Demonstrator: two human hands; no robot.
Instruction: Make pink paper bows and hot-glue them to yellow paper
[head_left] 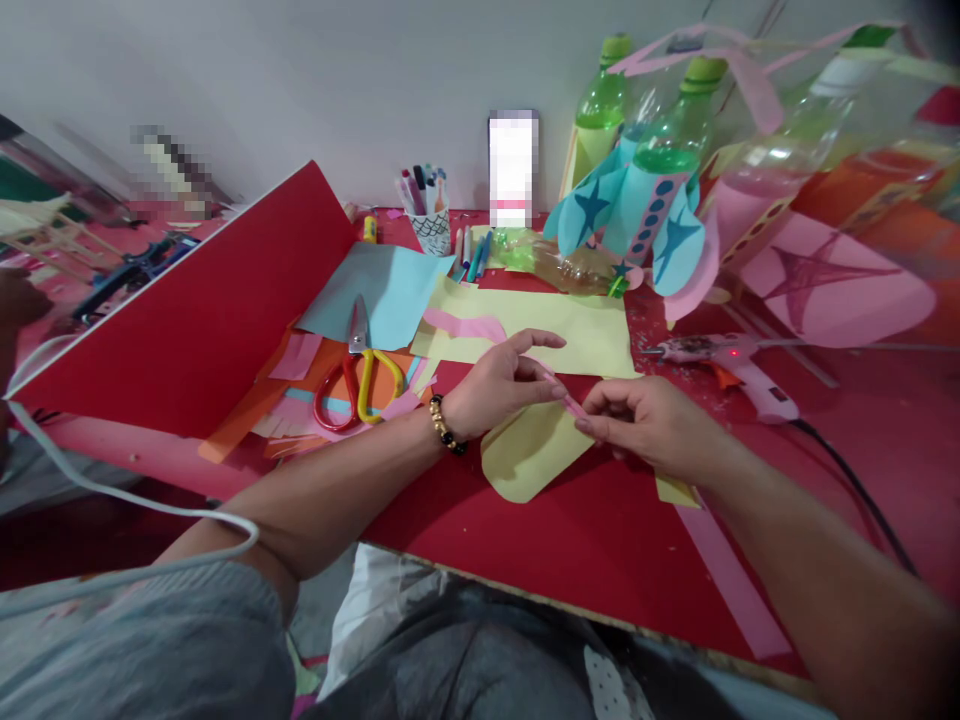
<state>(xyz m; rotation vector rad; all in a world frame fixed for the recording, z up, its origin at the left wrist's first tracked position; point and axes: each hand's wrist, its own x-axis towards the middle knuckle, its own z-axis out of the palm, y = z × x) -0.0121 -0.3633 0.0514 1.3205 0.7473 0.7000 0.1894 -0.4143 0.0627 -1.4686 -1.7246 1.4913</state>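
Between both hands runs a narrow pink paper strip, pinched at its two ends. My left hand, with a beaded bracelet at the wrist, closes thumb and fingers on its left end. The fingertips of my right hand close on its right end. Just below the strip lies a rounded yellow paper piece; I cannot tell whether the strip touches it. Behind the hands is a larger yellow sheet with a wavy pink strip across its left part.
Scissors rest on paper scraps at left, beside a red board. A glue gun with a lit red light lies right, its cord trailing forward. Decorated bottles crowd the back right. A pen cup and phone stand behind.
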